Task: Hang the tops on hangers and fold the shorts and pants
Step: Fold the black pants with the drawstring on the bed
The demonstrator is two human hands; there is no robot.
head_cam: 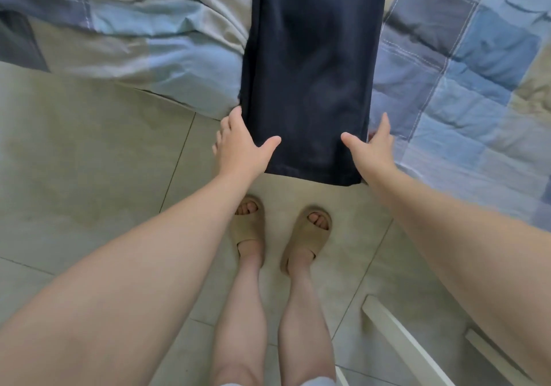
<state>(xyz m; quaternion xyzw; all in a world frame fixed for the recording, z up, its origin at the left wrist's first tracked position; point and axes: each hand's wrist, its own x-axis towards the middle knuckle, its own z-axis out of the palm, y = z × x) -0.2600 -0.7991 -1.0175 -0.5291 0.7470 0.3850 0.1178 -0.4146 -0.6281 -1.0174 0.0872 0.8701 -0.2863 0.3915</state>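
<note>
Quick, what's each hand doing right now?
Left hand: open, thumb on the navy pants.
Right hand: open, thumb on the pants' other edge.

The left forearm (155,245) and right forearm (453,236) are bare; the feet wear tan open-toed slide sandals (250,230); a pale hem (316,382) tops the legs.

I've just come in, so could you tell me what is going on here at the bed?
A person stands at the bed's edge with dark navy pants laid lengthwise on the patchwork quilt, the near end hanging over the edge. The left hand and right hand flank that end, thumbs on the fabric, fingers straight along its sides. The pants are not yet folded crosswise.
</note>
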